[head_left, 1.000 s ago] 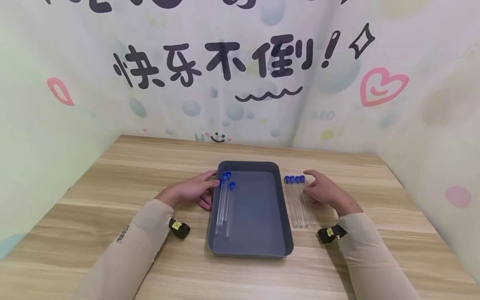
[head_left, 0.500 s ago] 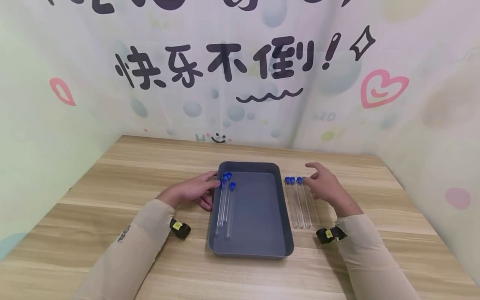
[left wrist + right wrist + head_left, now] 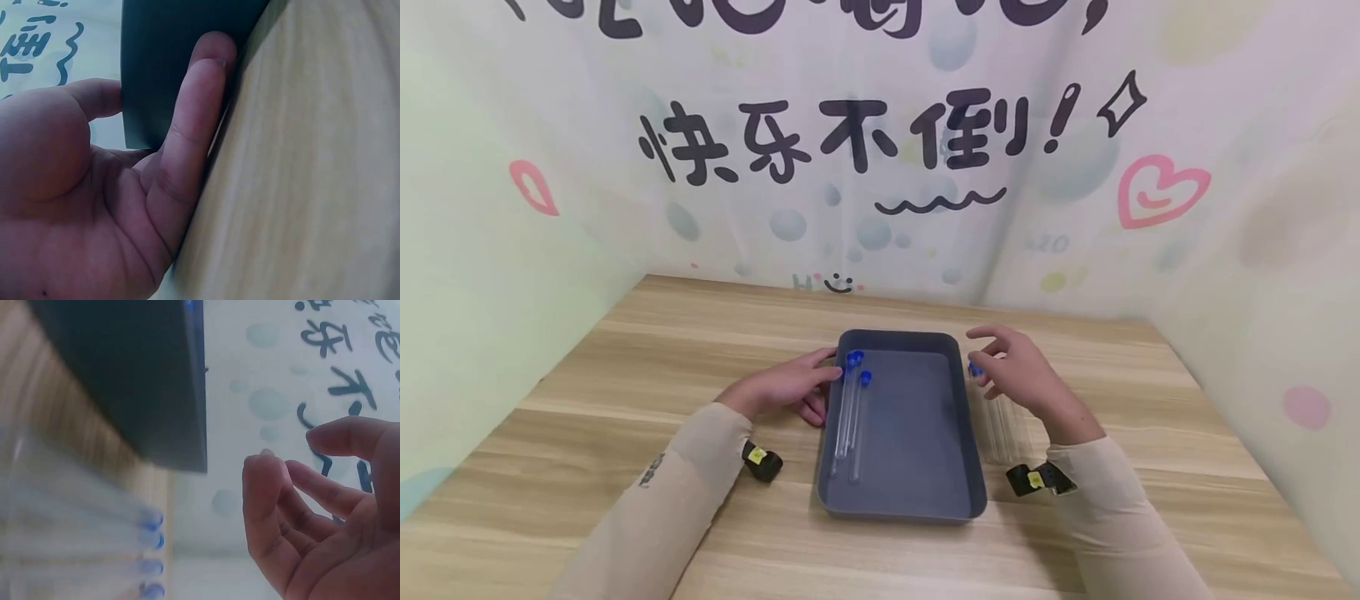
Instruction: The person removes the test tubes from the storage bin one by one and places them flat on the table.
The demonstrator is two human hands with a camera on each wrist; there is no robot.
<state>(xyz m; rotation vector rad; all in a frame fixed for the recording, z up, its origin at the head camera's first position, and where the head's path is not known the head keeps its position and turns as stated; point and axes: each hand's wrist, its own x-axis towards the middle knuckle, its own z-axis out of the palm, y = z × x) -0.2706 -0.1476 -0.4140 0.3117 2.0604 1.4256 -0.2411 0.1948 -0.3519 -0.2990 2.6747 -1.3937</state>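
My left hand (image 3: 788,385) holds the left wall of a grey rectangular tray (image 3: 917,433), thumb over the rim. In the left wrist view, the fingers (image 3: 187,125) of that hand lie along the tray's outer wall. Inside, against the left side, lie several clear test tubes (image 3: 854,433) with blue caps. To the right of the tray more blue-capped test tubes (image 3: 1000,429) lie side by side on the table. Over their capped ends hovers my right hand (image 3: 1018,373), hiding most of the caps. Its fingers are loosely bent and hold nothing in the right wrist view.
The tray and the tubes are on a wood-grain table (image 3: 685,350). A printed cloth (image 3: 737,242) with large black characters hangs along the table's back edge, and pale walls close off both sides.
My right hand has lifted from the right end of the tube row and moved left over the caps. The row shifted slightly. My left hand keeps its place on the tray.
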